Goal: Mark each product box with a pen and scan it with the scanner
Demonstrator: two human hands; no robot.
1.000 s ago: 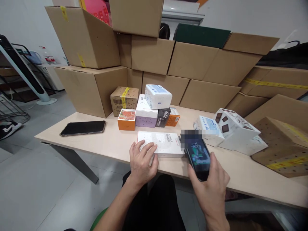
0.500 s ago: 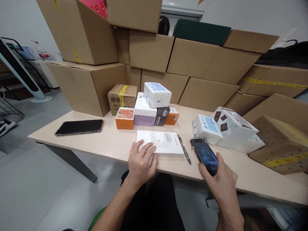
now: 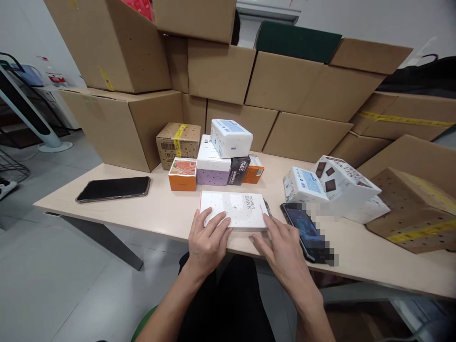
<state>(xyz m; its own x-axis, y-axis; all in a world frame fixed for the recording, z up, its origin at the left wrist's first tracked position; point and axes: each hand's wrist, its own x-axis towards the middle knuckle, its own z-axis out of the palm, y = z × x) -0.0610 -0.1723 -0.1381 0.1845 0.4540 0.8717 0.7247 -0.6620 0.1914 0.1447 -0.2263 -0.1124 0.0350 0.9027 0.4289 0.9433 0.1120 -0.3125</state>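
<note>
While the white power bank box is lying flat on the table, the left hand is resting on its near left part, fingers loosely spread over the top rather than closing around it. The right hand is reaching to the power bank box's near right corner, fingers stretched out and thumb standing apart; it is hiding much of the pen at that end, so I cannot tell whether fingertips are touching it. Farther right of the power bank box, a lit phone is lying just beside the right hand. Behind the power bank box, an orange box and a purple-and-white box are standing, the latter carrying a tissue pack. Well to its left, a dark phone is lying screen up.
</note>
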